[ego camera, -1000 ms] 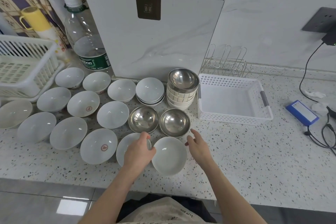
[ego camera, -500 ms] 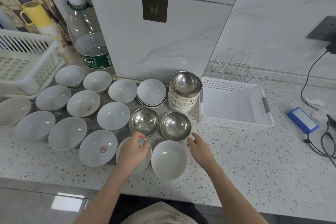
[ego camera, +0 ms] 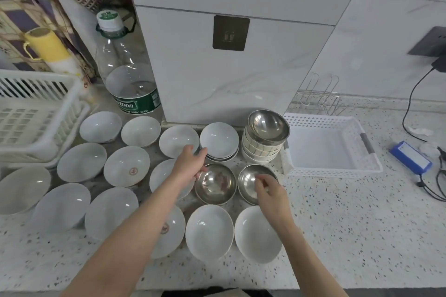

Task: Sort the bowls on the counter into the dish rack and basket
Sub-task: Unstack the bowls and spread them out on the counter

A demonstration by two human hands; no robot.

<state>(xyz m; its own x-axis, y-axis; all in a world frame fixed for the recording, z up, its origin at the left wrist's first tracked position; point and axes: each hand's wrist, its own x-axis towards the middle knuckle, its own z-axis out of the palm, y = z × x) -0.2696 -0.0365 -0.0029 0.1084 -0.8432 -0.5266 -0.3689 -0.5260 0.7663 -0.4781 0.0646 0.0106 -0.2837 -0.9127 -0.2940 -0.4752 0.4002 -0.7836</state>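
1. left hand (ego camera: pixel 187 167) is reaching forward, arm stretched across the white bowls; fingers extended and loosely spread, thumb touching the far-left rim of the left steel bowl (ego camera: pixel 215 184).
2. right hand (ego camera: pixel 269 191) is hovering over the right steel bowl (ego camera: pixel 251 182), fingertips bunched narrow and pointing down into it; grip on the rim: cannot tell.
3. both steel bowls are sitting on the counter (ego camera: pixel 350 224), left of the white basket (ego camera: pixel 333 169).
4. dish rack (ego camera: pixel 36 116) is sitting far left of the basket.

A big water bottle (ego camera: pixel 125 75) and yellow mug (ego camera: pixel 45 44) stood at ten o'clock; a blue box (ego camera: pixel 411 157) and black cable (ego camera: pixel 410 108) lay at three.
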